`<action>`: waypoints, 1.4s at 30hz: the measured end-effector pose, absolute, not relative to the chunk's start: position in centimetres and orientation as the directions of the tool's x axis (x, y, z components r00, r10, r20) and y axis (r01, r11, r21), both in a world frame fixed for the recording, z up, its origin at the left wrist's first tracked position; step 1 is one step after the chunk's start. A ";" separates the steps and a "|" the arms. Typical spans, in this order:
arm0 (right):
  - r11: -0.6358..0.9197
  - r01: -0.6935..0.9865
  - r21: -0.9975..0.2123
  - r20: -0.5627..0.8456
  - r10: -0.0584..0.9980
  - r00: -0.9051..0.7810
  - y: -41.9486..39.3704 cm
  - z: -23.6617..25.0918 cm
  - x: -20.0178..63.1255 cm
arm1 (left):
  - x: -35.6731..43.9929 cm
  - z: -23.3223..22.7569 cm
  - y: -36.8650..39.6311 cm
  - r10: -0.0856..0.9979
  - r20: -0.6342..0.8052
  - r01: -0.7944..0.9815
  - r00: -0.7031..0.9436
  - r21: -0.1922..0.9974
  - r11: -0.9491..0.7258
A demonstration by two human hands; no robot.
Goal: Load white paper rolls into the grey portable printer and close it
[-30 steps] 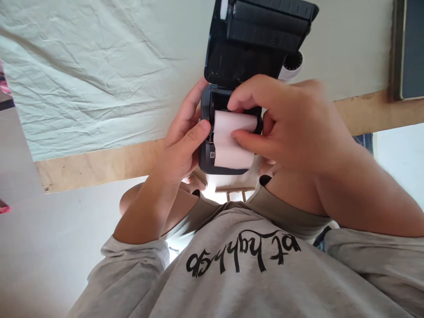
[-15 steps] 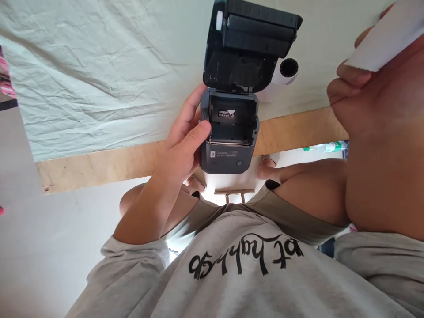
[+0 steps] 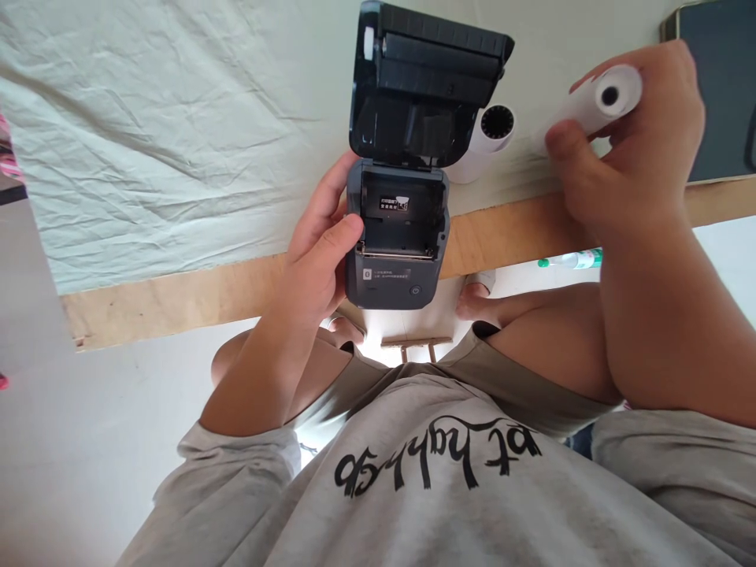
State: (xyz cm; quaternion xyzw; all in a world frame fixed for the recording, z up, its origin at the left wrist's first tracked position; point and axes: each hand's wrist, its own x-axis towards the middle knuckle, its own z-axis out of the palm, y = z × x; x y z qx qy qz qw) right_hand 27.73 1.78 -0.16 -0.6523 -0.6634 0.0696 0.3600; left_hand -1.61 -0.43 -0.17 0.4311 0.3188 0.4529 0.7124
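My left hand (image 3: 324, 240) grips a dark grey portable label printer (image 3: 395, 276) by its left side, thumb on the rim of the paper bay. The printer's black lid (image 3: 407, 126) is swung up, and the bay shows a small printed sticker but no roll. Over to the right, my right hand (image 3: 643, 150) is closed around a white paper roll (image 3: 591, 106), its end with a dark core hole facing up towards me. Another white roll (image 3: 472, 165), with a wider black core, stands on the cloth behind the printer, partly hidden by the lid.
A pale green wrinkled cloth (image 3: 177, 142) covers the table, whose wooden front edge (image 3: 177, 303) is bare. A dark flat object (image 3: 724, 94) lies at the far right. Below the table edge are a bottle with a green cap (image 3: 570, 260) and my legs.
My right hand has come down and left from the upper right corner with the paper roll, turning it end-on. The printer in my left hand has shifted slightly left.
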 end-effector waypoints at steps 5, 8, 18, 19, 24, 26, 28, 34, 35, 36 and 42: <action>0.158 0.849 -0.504 0.432 0.898 0.089 1.8 0.1 27.0 | -1.7 0.0 -0.4 0.909 -0.040 -0.392 0.415 0.894 0.218; 0.042 0.892 -0.450 0.352 0.927 0.134 1.6 0.6 26.7 | -1.8 -0.2 -0.4 0.909 -0.042 -0.397 0.415 0.890 0.223; 0.065 0.938 -0.341 0.267 0.963 0.030 1.1 0.7 26.3 | -1.9 -0.3 -0.4 0.913 -0.048 -0.431 0.406 0.871 0.237; 0.111 0.930 -0.350 0.293 0.956 -0.004 1.0 0.7 26.4 | -1.9 -0.3 -0.4 0.912 -0.047 -0.427 0.408 0.873 0.236; 0.316 0.836 -0.449 0.541 0.840 -0.027 0.7 0.9 26.7 | -1.8 -0.5 -0.4 0.908 -0.026 -0.429 0.418 0.875 0.222; 0.403 0.748 -0.527 0.676 0.732 0.082 0.7 0.7 26.6 | -1.8 -0.5 -0.4 0.912 -0.031 -0.427 0.410 0.877 0.222; 0.492 0.658 -0.570 0.752 0.635 0.177 0.8 0.3 26.5 | -1.8 -0.5 -0.5 0.914 -0.026 -0.422 0.406 0.881 0.212; 0.643 0.375 -0.668 0.736 0.647 0.202 0.2 0.4 23.9 | -1.9 -0.1 -0.4 0.904 -0.032 -0.366 0.426 0.908 0.205; 0.651 0.325 -0.686 0.721 0.666 0.190 -0.2 0.7 23.1 | -1.8 -0.1 -0.4 0.903 -0.042 -0.352 0.429 0.912 0.209; 0.637 0.284 -0.717 0.692 0.702 0.172 -0.6 1.1 22.3 | -1.8 0.0 -0.4 0.902 -0.051 -0.340 0.429 0.916 0.213; 0.621 0.182 -0.763 0.618 0.782 -0.076 -2.6 2.4 19.9 | -1.4 0.3 -0.5 0.922 -0.072 -0.342 0.381 0.915 0.213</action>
